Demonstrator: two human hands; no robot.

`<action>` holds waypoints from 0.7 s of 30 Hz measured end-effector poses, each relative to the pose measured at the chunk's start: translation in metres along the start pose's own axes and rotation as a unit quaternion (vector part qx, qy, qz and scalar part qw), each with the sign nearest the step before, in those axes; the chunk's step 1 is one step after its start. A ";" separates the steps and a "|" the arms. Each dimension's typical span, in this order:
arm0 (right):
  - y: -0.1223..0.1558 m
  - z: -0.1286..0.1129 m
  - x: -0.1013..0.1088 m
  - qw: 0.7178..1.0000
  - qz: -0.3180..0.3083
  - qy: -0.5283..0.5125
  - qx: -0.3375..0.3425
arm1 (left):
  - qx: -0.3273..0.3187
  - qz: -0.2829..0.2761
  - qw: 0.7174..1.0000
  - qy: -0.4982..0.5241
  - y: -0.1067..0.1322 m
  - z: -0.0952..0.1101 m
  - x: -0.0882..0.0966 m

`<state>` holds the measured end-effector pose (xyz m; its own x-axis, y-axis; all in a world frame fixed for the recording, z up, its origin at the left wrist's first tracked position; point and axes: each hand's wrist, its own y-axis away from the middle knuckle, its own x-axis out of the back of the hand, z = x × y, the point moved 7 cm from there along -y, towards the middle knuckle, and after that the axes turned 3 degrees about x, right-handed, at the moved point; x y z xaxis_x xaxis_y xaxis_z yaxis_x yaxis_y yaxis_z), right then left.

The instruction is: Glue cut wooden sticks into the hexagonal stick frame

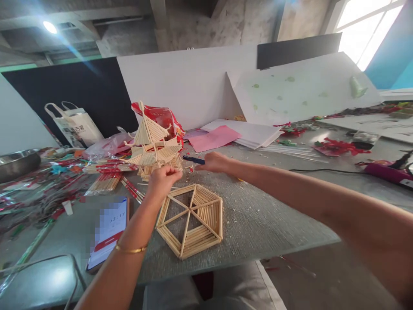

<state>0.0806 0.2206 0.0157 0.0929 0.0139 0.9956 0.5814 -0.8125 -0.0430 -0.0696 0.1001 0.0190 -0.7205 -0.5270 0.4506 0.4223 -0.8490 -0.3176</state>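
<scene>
My left hand is closed in a pinch just above the far left corner of a hexagonal stick frame. Whatever sits between its fingertips is too small to make out. A slim dark blue tool is gripped in my right hand, its tip pointing left; its exact kind is unclear. The frame lies flat, with spokes meeting at its centre and rows of sticks filling some of its sections. Behind my left hand stands a tiered pagoda model of pale sticks, partly hidden by that hand.
A phone lies left of the frame, below bundled sticks. Pink paper and white sheets lie behind my right hand. A metal bowl is far left, and a purple tool with a cord is far right.
</scene>
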 end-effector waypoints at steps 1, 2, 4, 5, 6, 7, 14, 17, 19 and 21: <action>-0.005 -0.001 0.000 1.000 0.009 0.001 -0.011 | -0.007 -0.039 0.999 -0.002 0.009 0.004 -0.002; -0.010 -0.004 -0.002 1.000 0.018 0.003 -0.023 | -0.013 -0.086 0.996 -0.006 0.019 0.008 -0.006; -0.020 -0.008 -0.006 0.998 0.033 0.004 -0.046 | -0.017 -0.210 0.977 -0.034 0.043 0.011 -0.018; -0.024 -0.010 -0.009 0.998 0.039 0.004 -0.056 | -0.025 -0.244 0.968 -0.048 0.053 0.011 -0.021; -0.027 -0.011 -0.012 0.997 0.045 0.005 -0.065 | -0.030 -0.266 0.961 -0.067 0.061 0.011 -0.023; -0.030 -0.011 -0.015 0.996 0.052 0.006 -0.071 | -0.032 -0.282 0.955 -0.082 0.068 0.009 -0.025; -0.030 -0.008 -0.028 0.994 0.084 0.018 -0.068 | -0.031 -0.351 0.925 -0.141 0.085 -0.002 -0.039; -0.030 -0.008 -0.032 0.994 0.087 0.021 -0.063 | -0.027 -0.375 0.910 -0.175 0.085 -0.003 -0.043; -0.030 -0.009 -0.034 0.994 0.088 0.021 -0.061 | -0.033 -0.383 0.903 -0.191 0.085 -0.002 -0.044; -0.030 -0.009 -0.035 0.994 0.087 0.021 -0.063 | -0.045 -0.380 0.901 -0.205 0.085 0.001 -0.044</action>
<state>0.0526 0.2389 -0.0168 0.1480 -0.1557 0.9767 0.4540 -0.8666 -0.2069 -0.0013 0.0512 -0.0273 -0.5108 0.2195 0.8312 -0.1671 -0.9738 0.1545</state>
